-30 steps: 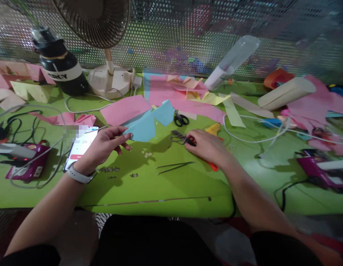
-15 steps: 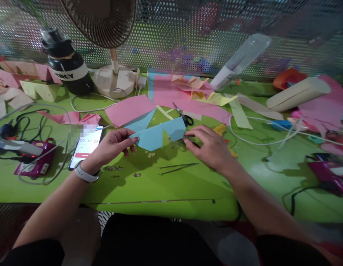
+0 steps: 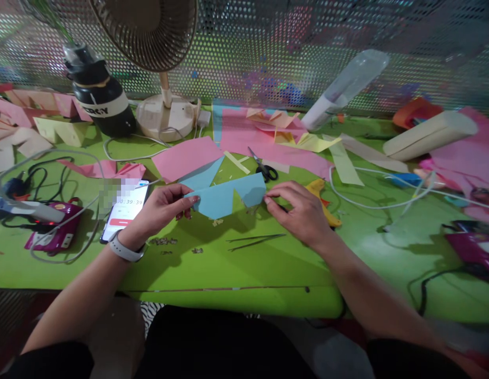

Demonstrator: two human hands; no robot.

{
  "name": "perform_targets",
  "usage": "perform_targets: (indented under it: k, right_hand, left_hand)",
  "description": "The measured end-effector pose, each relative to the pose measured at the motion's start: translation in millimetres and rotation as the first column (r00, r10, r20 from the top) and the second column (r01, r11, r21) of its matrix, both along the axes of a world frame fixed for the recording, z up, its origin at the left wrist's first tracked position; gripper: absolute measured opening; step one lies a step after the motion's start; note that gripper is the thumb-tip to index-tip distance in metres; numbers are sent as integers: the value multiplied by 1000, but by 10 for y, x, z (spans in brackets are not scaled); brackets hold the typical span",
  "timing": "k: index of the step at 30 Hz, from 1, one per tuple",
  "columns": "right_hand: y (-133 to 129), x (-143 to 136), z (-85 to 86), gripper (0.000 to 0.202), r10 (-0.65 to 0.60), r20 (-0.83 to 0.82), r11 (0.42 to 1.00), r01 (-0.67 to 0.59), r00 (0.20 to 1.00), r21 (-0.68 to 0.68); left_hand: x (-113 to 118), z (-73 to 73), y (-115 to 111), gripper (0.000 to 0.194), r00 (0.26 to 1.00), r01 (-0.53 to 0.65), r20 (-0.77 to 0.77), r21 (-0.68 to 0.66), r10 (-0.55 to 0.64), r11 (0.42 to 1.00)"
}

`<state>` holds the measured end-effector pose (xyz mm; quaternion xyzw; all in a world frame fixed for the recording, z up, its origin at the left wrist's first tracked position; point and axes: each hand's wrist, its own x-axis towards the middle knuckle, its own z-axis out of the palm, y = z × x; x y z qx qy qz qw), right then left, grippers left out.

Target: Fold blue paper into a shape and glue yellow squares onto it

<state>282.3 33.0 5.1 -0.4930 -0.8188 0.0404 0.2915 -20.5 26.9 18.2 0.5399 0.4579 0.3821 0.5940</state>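
A strip of light blue paper [image 3: 216, 202] with a notch cut in its lower edge is held above the green table. My left hand [image 3: 167, 206] pinches its left end between thumb and fingers. At the strip's right end, the thumb and fingertips of my right hand [image 3: 301, 213] are closed on its edge. Beneath and in front lie open tweezers [image 3: 256, 241], small metallic-looking pieces [image 3: 163, 241] and a few pale paper scraps [image 3: 217, 222]. Just behind the strip rest black-handled scissors [image 3: 266, 169].
A phone showing a timer [image 3: 126, 210] lies by my left wrist. Farther back stand a fan [image 3: 165, 116], a black bottle [image 3: 100, 100] and pink paper sheets [image 3: 189, 158]. A yellow tool [image 3: 327, 205] sits beyond my right hand, and a white cable [image 3: 358, 202] loops at right.
The blue strip has tilted slightly and sits a little lower in view, still between both hands. The whole scene has shifted slightly right and down.
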Motion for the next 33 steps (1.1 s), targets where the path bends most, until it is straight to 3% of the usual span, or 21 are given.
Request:
perform_targets:
  k: [5,11,14,24,29,33]
  right_hand:
    - [25,22,-71,14,12,-55,998,-8,998,70]
    - [40,34,-93,14,32,-104,996,-23,994,91]
    - [37,30,-69,14,32,-123,993,-18,992,115]
    - [-8,-80,101,11,97,-139,991,-82,986,106]
    - [58,57,111,10,-35,-214,995,54,976,85]
    - [260,200,101,11,-158,-337,986,166,928,-6]
  left_hand:
    - [8,-23,7,25,1000,-27,10,3,27,1000]
    - [8,-47,12,57,995,-79,59,-83,84,993]
    - [11,-67,12,66,995,-52,80,-119,62,992]
    - [66,-37,-15,58,996,-85,8,-71,86,994]
    - [48,-62,6,60,990,-129,39,-81,133,988]
    - [36,-66,16,58,986,-161,28,-107,165,981]
